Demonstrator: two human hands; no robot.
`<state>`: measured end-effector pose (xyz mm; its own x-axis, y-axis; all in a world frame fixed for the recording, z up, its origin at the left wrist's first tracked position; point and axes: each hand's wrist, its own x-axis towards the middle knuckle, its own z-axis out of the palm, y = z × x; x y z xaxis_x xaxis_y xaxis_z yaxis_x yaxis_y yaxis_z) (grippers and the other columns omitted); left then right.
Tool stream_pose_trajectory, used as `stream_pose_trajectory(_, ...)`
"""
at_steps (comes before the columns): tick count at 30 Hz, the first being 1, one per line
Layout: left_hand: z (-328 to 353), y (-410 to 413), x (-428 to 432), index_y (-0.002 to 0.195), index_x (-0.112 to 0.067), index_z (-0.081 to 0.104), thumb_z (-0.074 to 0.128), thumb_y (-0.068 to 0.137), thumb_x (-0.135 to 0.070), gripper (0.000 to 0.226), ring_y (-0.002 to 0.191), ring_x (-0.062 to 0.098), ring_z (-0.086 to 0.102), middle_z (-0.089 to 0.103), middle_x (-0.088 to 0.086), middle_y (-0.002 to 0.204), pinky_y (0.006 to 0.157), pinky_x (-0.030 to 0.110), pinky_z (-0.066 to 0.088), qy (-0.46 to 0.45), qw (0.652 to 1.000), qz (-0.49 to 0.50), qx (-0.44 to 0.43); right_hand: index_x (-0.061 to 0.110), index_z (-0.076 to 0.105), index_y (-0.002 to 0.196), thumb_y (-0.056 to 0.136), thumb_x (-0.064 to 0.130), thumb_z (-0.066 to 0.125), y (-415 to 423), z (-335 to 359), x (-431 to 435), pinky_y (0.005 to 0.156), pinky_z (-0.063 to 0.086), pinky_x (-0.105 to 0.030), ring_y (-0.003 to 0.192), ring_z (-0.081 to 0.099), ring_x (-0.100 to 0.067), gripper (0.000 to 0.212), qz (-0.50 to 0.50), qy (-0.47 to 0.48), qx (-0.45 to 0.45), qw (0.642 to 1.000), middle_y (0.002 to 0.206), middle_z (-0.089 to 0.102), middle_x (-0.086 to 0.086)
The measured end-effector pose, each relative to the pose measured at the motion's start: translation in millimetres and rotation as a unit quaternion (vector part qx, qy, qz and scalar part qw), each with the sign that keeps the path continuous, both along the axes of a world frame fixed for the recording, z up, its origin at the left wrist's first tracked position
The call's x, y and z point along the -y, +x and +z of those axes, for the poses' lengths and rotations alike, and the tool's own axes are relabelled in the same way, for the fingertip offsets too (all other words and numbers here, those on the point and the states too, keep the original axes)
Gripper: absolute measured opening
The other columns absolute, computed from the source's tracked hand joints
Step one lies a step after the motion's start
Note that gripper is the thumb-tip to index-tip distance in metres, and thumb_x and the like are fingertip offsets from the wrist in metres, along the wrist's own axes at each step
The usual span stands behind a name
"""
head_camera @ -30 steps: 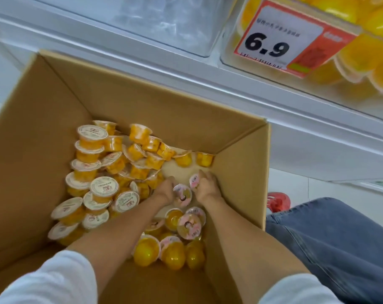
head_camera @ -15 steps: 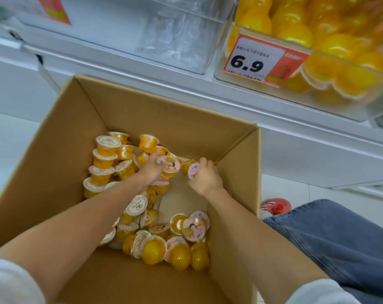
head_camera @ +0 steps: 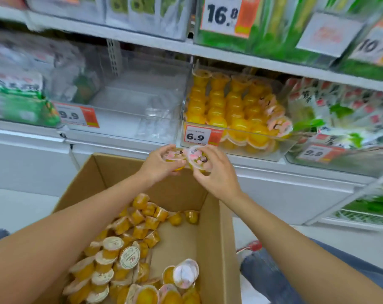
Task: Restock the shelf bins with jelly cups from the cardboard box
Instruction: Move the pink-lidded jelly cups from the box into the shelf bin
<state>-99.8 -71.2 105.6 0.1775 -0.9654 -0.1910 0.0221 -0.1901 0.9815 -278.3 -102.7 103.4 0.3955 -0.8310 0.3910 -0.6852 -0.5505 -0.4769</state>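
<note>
An open cardboard box stands on the floor below me, with several yellow jelly cups loose in its bottom. My left hand is shut on a pink-lidded jelly cup. My right hand is shut on another pink-lidded jelly cup. Both hands are raised above the box's far wall, close together, just below a clear shelf bin marked 6.9. That bin holds rows of yellow jelly cups.
Left of the filled bin sits a clear bin tagged 9.9, holding only clear plastic. Green snack packs fill the neighbouring bins and the shelf above. A jeans-clad knee and a red shoe lie right of the box.
Both hands have lifted out of the box, each with a jelly cup, up to the front of the 6.9 bin. The view has tilted up toward the shelves.
</note>
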Motion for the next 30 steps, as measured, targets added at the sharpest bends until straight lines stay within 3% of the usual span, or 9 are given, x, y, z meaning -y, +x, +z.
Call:
stream_pose_trajectory(3,37,-8,5,0.134,-0.024,0.054,0.078,0.077,-0.034,0.062,0.086,0.009,0.062,0.067,-0.002,0.109,0.075,0.020,0.051,-0.102,0.969,0.031,0.223,0.015,0.059,0.121,0.075,0.026,0.070,-11,33,14,0.101,0.039,-0.026,0.120,0.049,-0.016,0.048,-0.011,-0.042,0.046,0.998,0.127,0.056,0.001)
stream_pose_trajectory(5,56,-9,16,0.137,-0.034,0.051,0.070,0.074,-0.060,0.070,0.105,0.013,0.055,0.067,-0.006,0.110,0.086,0.029,0.045,-0.158,0.889,0.057,0.425,0.014,0.059,0.121,0.076,0.024,0.071,-16,52,26,0.101,0.035,-0.019,0.120,0.049,-0.016,0.047,-0.028,-0.063,0.076,0.995,0.127,0.056,-0.001)
stream_pose_trajectory(7,71,-13,34,0.142,-0.033,0.044,0.062,0.074,-0.070,0.079,0.115,0.021,0.047,0.065,-0.003,0.115,0.093,0.038,0.038,-0.184,0.831,0.083,0.519,0.014,0.059,0.124,0.078,0.023,0.071,-18,67,40,0.103,0.033,-0.019,0.123,0.045,-0.014,0.048,-0.053,-0.058,0.096,0.992,0.130,0.054,-0.002)
stream_pose_trajectory(11,95,-30,84,0.141,-0.027,0.041,0.057,0.074,-0.073,0.083,0.117,0.023,0.045,0.063,0.003,0.114,0.091,0.038,0.032,-0.187,0.782,0.119,0.582,0.018,0.057,0.129,0.082,0.023,0.067,-23,86,80,0.106,0.030,-0.023,0.129,0.043,-0.019,0.048,-0.086,-0.044,0.092,0.991,0.137,0.049,-0.004)
stream_pose_trajectory(14,105,-43,124,0.115,-0.021,0.055,0.047,0.079,-0.075,0.065,0.110,0.023,0.047,0.065,0.002,0.103,0.086,0.038,0.031,-0.176,0.717,0.128,0.662,0.021,0.058,0.129,0.085,0.024,0.065,-28,91,115,0.096,0.028,-0.017,0.123,0.045,-0.022,0.045,-0.111,-0.033,0.085,0.990,0.134,0.051,-0.005)
stream_pose_trajectory(17,107,-55,160,0.102,-0.016,0.061,0.035,0.085,-0.074,0.066,0.111,0.026,0.048,0.067,0.006,0.103,0.087,0.041,0.031,-0.137,0.662,0.115,0.728,0.018,0.062,0.126,0.086,0.032,0.062,-27,88,152,0.104,0.034,-0.028,0.125,0.047,-0.027,0.042,-0.136,-0.023,0.075,0.988,0.133,0.054,-0.008)
stream_pose_trajectory(21,86,-55,199,0.098,-0.008,0.064,0.032,0.087,-0.070,0.070,0.101,0.030,0.054,0.069,0.011,0.092,0.085,0.041,0.041,-0.096,0.645,0.157,0.741,0.020,0.065,0.122,0.085,0.035,0.060,-20,87,192,0.093,0.045,-0.027,0.118,0.056,-0.026,0.040,-0.144,0.007,0.058,0.988,0.134,0.057,-0.010)
stream_pose_trajectory(24,66,-50,216,0.080,-0.008,0.064,0.056,0.074,-0.071,0.063,0.076,0.028,0.059,0.065,0.008,0.069,0.073,0.037,0.043,-0.114,0.629,0.176,0.749,0.019,0.059,0.126,0.086,0.035,0.062,-10,82,206,0.094,0.047,-0.031,0.118,0.055,-0.029,0.044,-0.125,0.003,0.051,0.991,0.136,0.053,-0.009)
stream_pose_trajectory(30,62,-49,218,0.085,-0.009,0.069,0.065,0.070,-0.059,0.053,0.082,0.032,0.060,0.064,0.014,0.091,0.068,0.036,0.046,-0.118,0.615,0.176,0.760,0.022,0.059,0.124,0.088,0.033,0.063,-2,69,221,0.107,0.040,-0.036,0.131,0.043,-0.028,0.038,-0.118,0.002,0.060,0.991,0.143,0.044,-0.008)
